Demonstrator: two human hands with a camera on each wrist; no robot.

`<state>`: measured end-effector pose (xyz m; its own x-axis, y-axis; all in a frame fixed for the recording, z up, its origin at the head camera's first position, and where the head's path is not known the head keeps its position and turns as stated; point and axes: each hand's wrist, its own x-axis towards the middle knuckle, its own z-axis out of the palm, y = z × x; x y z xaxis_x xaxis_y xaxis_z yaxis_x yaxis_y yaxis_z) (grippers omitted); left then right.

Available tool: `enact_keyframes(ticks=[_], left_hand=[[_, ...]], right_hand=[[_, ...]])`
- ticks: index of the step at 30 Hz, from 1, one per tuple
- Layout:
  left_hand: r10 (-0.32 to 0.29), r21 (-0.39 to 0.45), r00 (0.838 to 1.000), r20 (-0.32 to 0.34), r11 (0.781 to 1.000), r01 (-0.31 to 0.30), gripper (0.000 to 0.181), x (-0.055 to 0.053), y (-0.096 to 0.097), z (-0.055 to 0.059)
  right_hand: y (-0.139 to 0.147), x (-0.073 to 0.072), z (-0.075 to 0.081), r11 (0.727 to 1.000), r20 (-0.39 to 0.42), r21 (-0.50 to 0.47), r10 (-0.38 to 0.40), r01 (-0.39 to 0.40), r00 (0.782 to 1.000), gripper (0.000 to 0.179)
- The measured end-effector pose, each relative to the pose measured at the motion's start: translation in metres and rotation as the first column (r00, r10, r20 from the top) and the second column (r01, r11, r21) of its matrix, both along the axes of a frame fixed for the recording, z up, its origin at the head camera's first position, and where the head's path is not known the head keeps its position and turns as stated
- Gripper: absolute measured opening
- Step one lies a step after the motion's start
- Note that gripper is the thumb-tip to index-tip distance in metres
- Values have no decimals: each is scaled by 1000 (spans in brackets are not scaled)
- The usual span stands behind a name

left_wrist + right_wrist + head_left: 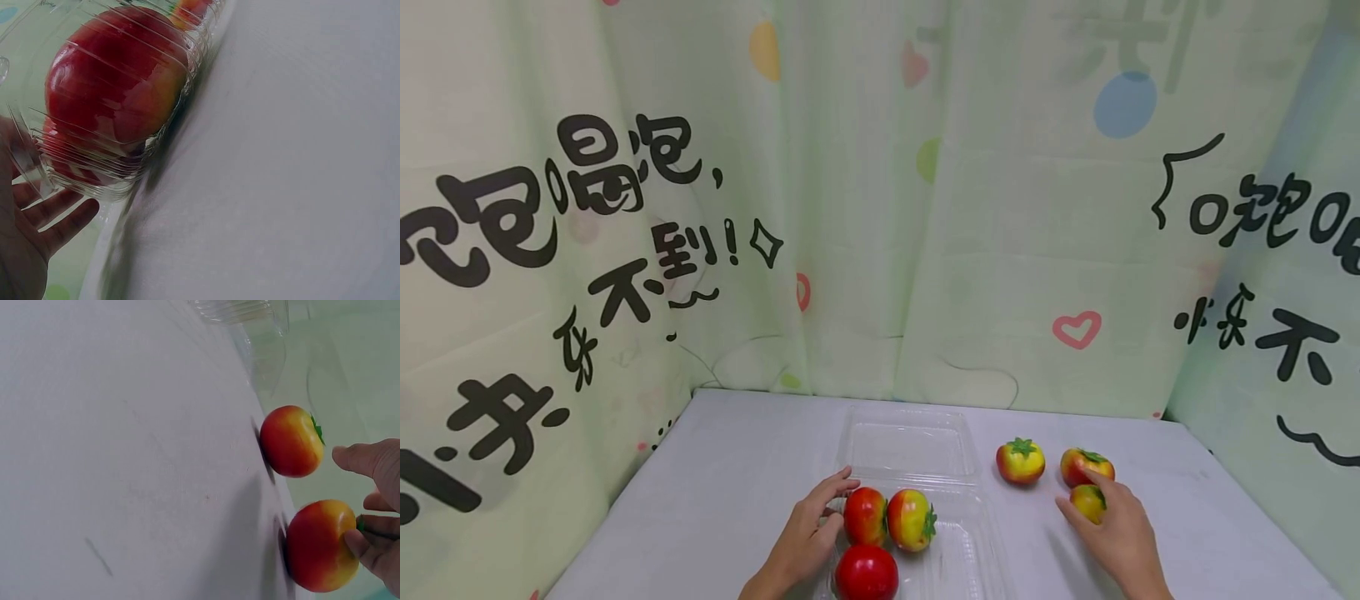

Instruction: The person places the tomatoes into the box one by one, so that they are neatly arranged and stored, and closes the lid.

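In the head view my left hand [808, 533], fingers spread, lies along the left side of a clear plastic clamshell box [958, 533]. Inside are two red-and-yellow tomatoes [912, 521] with a glossy red one [867, 573] in front. The left wrist view has the left fingers [62, 228] at the box wall. Over at the right, my right hand [1116, 529] reaches over a tomato [1087, 502]. In the right wrist view a fingertip touches that tomato [320, 547] near its green leaves, while the thumb stands apart from it.
One loose tomato [1020, 462] sits right of the box, and another [1078, 463] lies just behind the right hand's one. The box's lid [906, 442] lies folded back on the white table [737, 442]. Printed curtains [865, 208] hang round the table's back and sides.
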<state>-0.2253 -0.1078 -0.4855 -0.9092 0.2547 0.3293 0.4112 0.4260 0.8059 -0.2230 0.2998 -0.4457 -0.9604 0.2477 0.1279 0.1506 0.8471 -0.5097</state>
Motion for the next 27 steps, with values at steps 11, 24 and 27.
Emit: enact_keyframes(ticks=[11, 24, 27], left_hand=[[2, 1, 1000, -2, 1000, -2, 48, 0, 0, 0], [-1, 3, 1000, 10, 1000, 1, 48, 0, 0, 1], [0, 5, 1000, 10, 1000, 0, 47, 1, 0, 1]], right_hand=[[12, 0, -9, 998, 66, -35, -58, 61, 996, 73], [10, 2, -11, 995, 12, 18, -99, 99, 995, 64], [9, 3, -11, 993, -5, 26, -111, 111, 994, 64]])
